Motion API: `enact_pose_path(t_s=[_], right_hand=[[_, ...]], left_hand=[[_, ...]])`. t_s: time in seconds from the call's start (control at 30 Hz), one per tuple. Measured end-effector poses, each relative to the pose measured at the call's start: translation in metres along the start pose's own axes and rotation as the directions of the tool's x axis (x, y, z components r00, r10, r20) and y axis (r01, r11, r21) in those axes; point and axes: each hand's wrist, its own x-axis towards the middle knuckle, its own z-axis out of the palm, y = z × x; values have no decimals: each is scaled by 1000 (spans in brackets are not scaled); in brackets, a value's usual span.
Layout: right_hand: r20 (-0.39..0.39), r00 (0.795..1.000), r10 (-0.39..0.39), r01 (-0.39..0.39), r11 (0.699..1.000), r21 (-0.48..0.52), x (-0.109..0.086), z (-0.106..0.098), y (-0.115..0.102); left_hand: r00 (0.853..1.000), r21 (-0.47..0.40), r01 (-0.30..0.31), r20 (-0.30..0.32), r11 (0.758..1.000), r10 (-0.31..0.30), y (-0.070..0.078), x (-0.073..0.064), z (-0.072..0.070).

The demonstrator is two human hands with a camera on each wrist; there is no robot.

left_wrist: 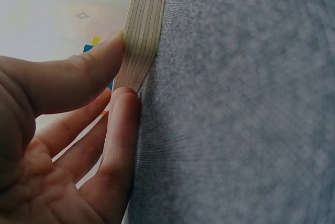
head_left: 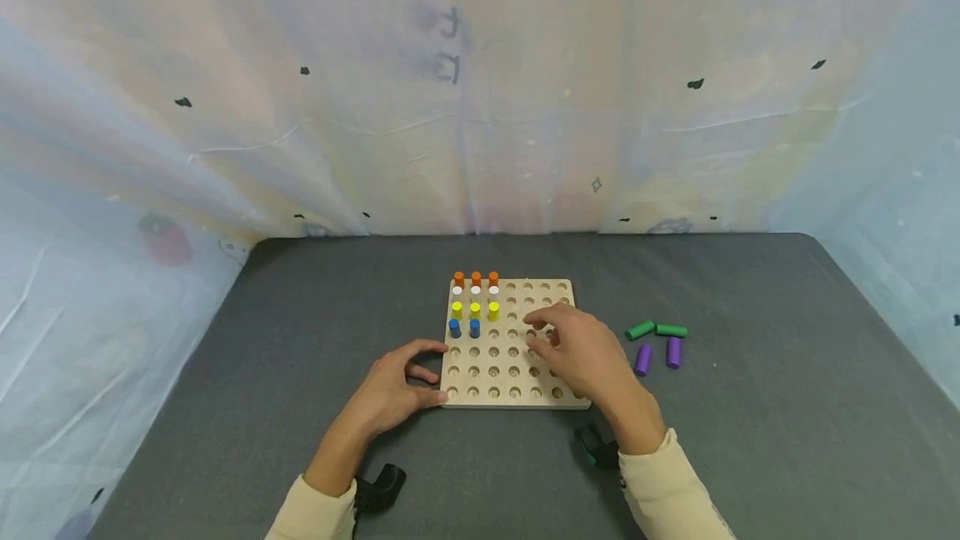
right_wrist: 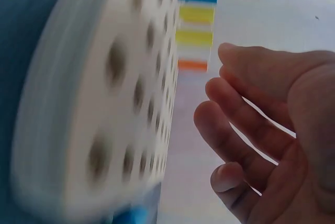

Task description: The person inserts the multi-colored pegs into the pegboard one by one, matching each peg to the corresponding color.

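A square wooden pegboard with rows of round holes lies on the grey table. Three orange pegs, three white pegs, three yellow pegs and two blue pegs stand upright in its far left holes. At the board's near left corner, my left hand rests its thumb and fingertips against the edge, fingers loosely extended. Over the board's right half hovers my right hand, its fingers bent and spread from the thumb. Nothing shows between those fingers in the right wrist view.
Two green pegs and two purple pegs lie loose on the table, right of the board. A pale printed curtain hangs behind the table. Black wrist mounts sit beneath the sleeves.
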Motion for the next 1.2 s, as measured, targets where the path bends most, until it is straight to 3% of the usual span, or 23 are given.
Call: enact_pose_path(t_s=[0.27,0.6,1.2], right_hand=[[-44,999,26,-29,997,-66,-26,-18,39],[-71,996,44,-51,993,-110,-30,-29,70],[23,999,42,-38,986,-162,-28,-31,83]], left_hand=[[1000,-11,7,3,1000,-7,0,-2,-1],[1000,-10,10,2,1000,-10,0,-2,0],[1000,-6,14,9,1000,-14,3,-2,-2]])
